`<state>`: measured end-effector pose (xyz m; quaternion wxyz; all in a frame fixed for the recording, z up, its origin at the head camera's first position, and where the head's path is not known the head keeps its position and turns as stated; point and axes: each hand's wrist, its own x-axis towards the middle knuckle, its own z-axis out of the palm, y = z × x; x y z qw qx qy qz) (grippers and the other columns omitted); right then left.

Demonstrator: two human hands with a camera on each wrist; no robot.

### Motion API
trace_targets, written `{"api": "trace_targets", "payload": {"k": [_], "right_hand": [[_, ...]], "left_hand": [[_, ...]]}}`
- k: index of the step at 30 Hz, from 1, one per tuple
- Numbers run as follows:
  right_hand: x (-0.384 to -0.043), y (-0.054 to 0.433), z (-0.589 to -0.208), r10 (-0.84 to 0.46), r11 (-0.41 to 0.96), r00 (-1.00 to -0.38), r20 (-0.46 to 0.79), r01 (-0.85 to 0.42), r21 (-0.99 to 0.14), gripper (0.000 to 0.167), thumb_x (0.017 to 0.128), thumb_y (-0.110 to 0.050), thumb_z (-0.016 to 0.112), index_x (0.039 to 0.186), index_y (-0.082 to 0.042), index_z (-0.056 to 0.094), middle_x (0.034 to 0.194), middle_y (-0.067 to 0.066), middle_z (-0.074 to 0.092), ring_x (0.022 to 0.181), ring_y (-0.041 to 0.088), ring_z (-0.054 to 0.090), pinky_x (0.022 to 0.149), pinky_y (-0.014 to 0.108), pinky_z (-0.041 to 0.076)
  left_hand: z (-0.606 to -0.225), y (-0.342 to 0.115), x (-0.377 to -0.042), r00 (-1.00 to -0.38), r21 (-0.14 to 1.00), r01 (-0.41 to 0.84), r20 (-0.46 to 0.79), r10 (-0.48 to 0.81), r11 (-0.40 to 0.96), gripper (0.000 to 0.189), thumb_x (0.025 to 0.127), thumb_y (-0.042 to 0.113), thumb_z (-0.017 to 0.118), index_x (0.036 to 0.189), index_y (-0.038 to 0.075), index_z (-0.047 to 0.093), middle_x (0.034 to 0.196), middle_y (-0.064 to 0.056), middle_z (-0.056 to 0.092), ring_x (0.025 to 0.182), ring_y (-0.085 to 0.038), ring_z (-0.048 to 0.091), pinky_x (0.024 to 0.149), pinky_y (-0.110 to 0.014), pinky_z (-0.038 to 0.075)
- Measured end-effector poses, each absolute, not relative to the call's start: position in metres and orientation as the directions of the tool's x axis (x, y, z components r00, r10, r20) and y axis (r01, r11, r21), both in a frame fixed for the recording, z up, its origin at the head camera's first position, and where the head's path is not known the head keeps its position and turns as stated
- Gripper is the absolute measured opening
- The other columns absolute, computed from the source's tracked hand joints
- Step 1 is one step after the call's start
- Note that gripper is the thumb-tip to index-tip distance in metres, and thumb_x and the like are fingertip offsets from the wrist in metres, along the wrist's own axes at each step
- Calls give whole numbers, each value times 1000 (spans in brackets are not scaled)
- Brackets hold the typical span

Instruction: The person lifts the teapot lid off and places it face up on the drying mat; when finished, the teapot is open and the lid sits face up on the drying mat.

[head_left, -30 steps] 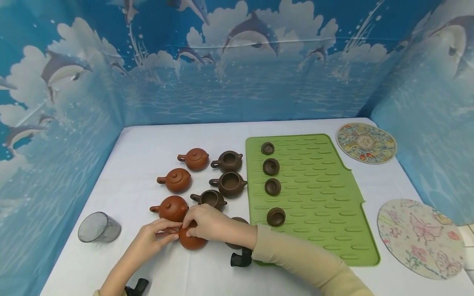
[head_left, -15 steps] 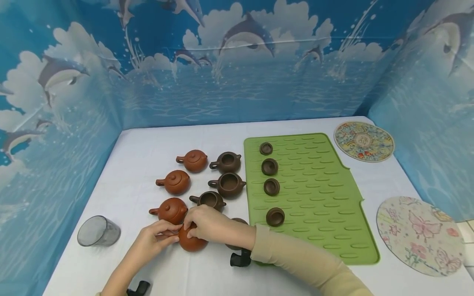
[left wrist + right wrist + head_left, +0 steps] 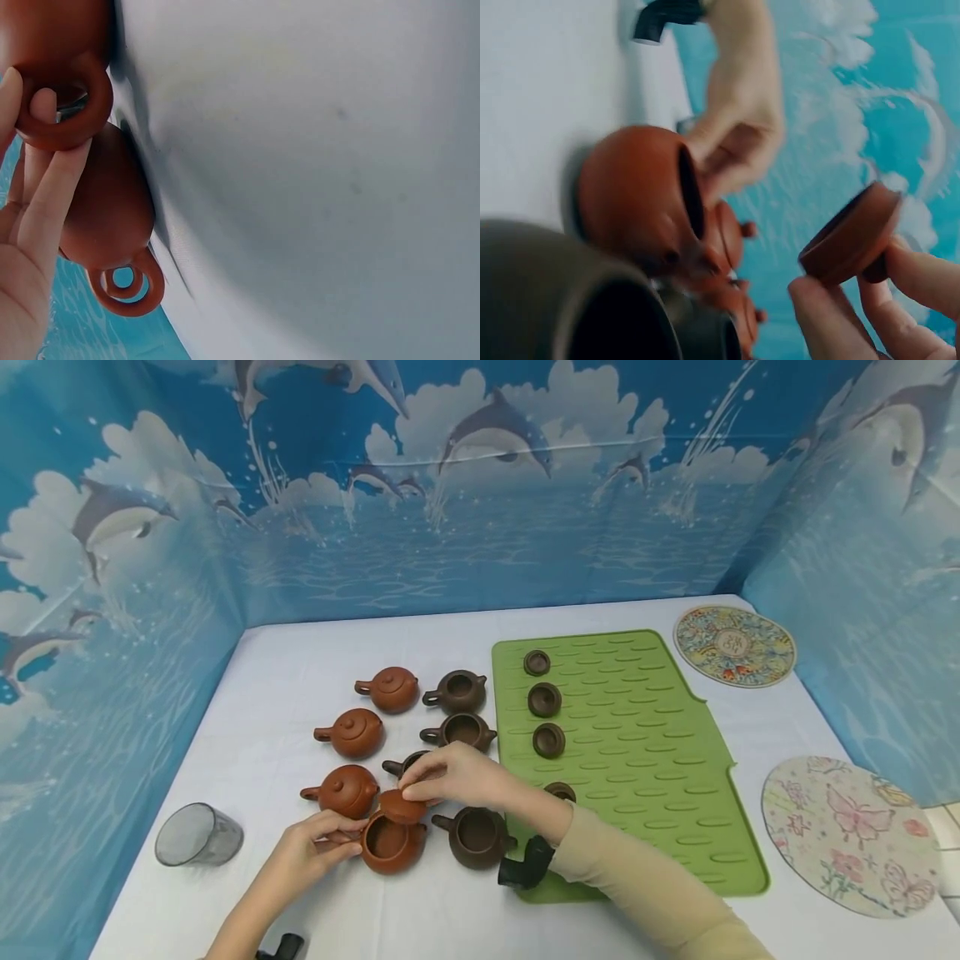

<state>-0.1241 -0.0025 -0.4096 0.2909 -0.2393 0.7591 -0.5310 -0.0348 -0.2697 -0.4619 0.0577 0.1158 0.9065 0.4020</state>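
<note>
The nearest reddish-brown clay teapot (image 3: 402,862) stands with its round mouth uncovered. My left hand (image 3: 309,850) pinches this pot's ring handle (image 3: 102,97), as the left wrist view shows close up. My right hand (image 3: 471,774) holds the small reddish-brown lid (image 3: 401,808) by its knob, raised just above the pot's far rim. In the right wrist view the tilted lid (image 3: 853,234) sits between thumb and fingers, apart from the pot's opening. Beside that pot, a dark brown teapot (image 3: 478,839) without a lid stands under my right wrist.
Three lidded reddish-brown teapots (image 3: 349,791) form a row beyond my left hand. Dark lidless teapots (image 3: 459,693) line up to their right. Several dark lids (image 3: 544,700) lie on the green mat (image 3: 637,760). A grey glass (image 3: 198,835) lies at left; two round patterned mats (image 3: 851,839) are at right.
My right hand has lifted the lid off the reddish-brown teapot and moved up and to the right, uncovering the pot's mouth. My left hand stays at the handle.
</note>
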Motion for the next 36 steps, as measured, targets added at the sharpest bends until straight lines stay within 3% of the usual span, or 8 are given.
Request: {"api": "trace_targets", "payload": {"k": [4,8,13,18,22,27,29,36], "right_hand": [[-137,24,-407,-634,111,-719,-285,280,-954,30,95,-13,65,120,4,66,116,16,69,95,19,72,87,37,59],[-152,53,-405,-574,-21,-751,-325,410,-912,39,98,-9,57,131,11,53,122,20,64,96,19,71,91,35,57],[-172,94,-411,-528,-169,-799,-288,431,-886,46,102,-5,47,141,16,36,114,10,67,95,14,71,92,29,55],[-195,134,-419,-469,-299,-843,-263,431,-851,43,106,-4,36,147,8,30,107,0,70,95,13,72,90,26,56],[-213,160,-424,-419,-350,-866,-272,431,-832,44,107,-9,36,149,1,27,105,1,70,94,12,72,89,24,56],[-236,183,-431,-346,-423,-877,-332,462,-779,64,106,-26,42,158,-10,8,104,1,69,94,12,71,92,22,55],[-244,190,-435,-313,-424,-880,-357,466,-777,67,105,-29,43,159,-14,7,105,0,66,94,11,71,93,21,53],[-264,201,-448,-210,-254,-894,-395,440,-861,62,105,-33,40,157,-7,19,107,-5,59,95,2,66,97,17,49]], "left_hand": [[-461,-269,-34,-972,738,149,-13,235,659,27,75,-1,80,100,9,75,94,-2,69,79,3,63,72,-17,58],[-460,-268,-32,-975,749,160,18,222,643,27,74,-1,81,99,9,75,92,-1,69,79,2,63,72,-19,58],[-461,-268,-29,-979,743,145,10,205,653,26,75,1,81,99,10,76,91,0,69,80,3,62,73,-18,58],[-462,-270,-29,-978,729,120,-28,205,674,26,77,1,80,100,12,75,93,1,69,81,4,62,74,-16,57],[-462,-270,-29,-976,725,136,-17,215,675,27,76,0,80,100,11,75,92,1,69,81,3,62,73,-17,58],[-462,-270,-30,-977,737,121,-30,211,665,27,76,0,80,100,10,75,94,-1,69,81,3,63,73,-17,57],[-462,-269,-31,-977,746,109,-42,210,657,27,76,0,80,101,10,75,95,-1,69,81,2,64,74,-16,57],[-460,-269,-34,-977,753,88,-62,204,653,27,77,3,80,102,12,75,96,-1,69,82,-1,65,74,-16,57]]}}
